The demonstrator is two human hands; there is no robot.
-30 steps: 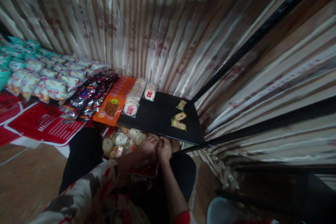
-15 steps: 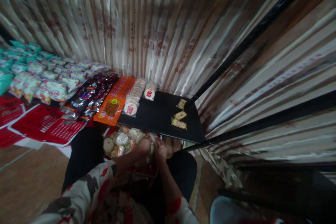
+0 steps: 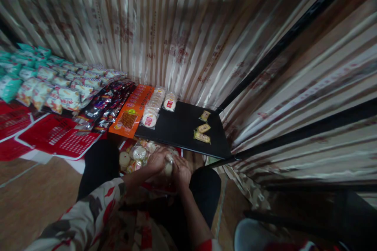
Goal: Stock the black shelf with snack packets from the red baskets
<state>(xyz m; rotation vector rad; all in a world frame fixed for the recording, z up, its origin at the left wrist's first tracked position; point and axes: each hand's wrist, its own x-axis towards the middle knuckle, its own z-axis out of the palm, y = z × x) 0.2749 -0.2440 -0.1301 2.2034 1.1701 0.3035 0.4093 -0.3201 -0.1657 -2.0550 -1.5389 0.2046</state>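
Note:
Between my knees is a red-edged clear plastic bag [image 3: 138,152] with several individually wrapped round pale cakes in it. My left hand [image 3: 157,159] lies over the bag's middle, its fingers curled toward the other hand. Close beside it, my right hand [image 3: 182,170] is closed at the bag's right side. A pale, round wrapped cake [image 3: 168,168] shows between the two hands. Dim light and the hands themselves hide what the fingertips grip.
A black low table [image 3: 179,125] stands just ahead, with small yellow wrapped snacks [image 3: 202,137], wrapped white round cakes [image 3: 149,119] and an orange packet [image 3: 128,115]. Dark packets [image 3: 107,102] and white snack bags [image 3: 66,98] lie leftward. Black poles [image 3: 265,57] and a curtain border the right.
My left hand has turned flatter and spread over the bag, and my right hand has shifted slightly down and right. The view has moved a little.

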